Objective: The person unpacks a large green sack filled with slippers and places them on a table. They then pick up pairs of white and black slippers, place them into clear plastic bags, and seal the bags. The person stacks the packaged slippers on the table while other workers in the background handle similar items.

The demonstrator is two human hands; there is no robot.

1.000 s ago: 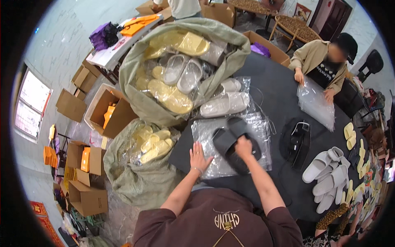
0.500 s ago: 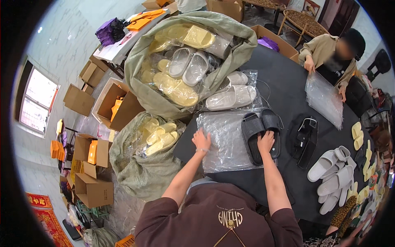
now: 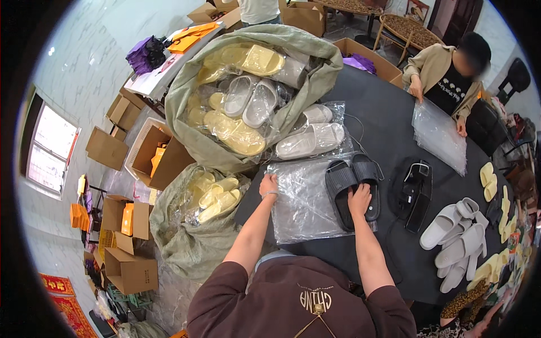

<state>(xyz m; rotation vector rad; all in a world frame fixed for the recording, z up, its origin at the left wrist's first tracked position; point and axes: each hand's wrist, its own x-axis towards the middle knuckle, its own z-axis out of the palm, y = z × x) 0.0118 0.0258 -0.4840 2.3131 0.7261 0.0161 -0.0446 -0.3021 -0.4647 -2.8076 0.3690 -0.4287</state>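
Note:
A pair of black slippers lies side by side on a flat stack of clear plastic bags. My right hand is on the pair near the inner edges, its thumb over the left slipper and its fingers toward the right one; it grips them there. At the upper left corner of the bags, my left hand has its fingers curled on the plastic edge. Just beyond the bags lie grey slippers in clear wrapping. To the right of the pair stands a black strapped device with a cable.
Large green sacks hold wrapped yellow and grey slippers at the left. Loose grey slippers lie on the black table at the right. Across it, a person holds clear bags. Cardboard boxes stand on the floor.
My left hand has slid away from me along the bags' edge to the corner, its fingers now more curled. My right hand stays on the slippers. The view has shifted slightly.

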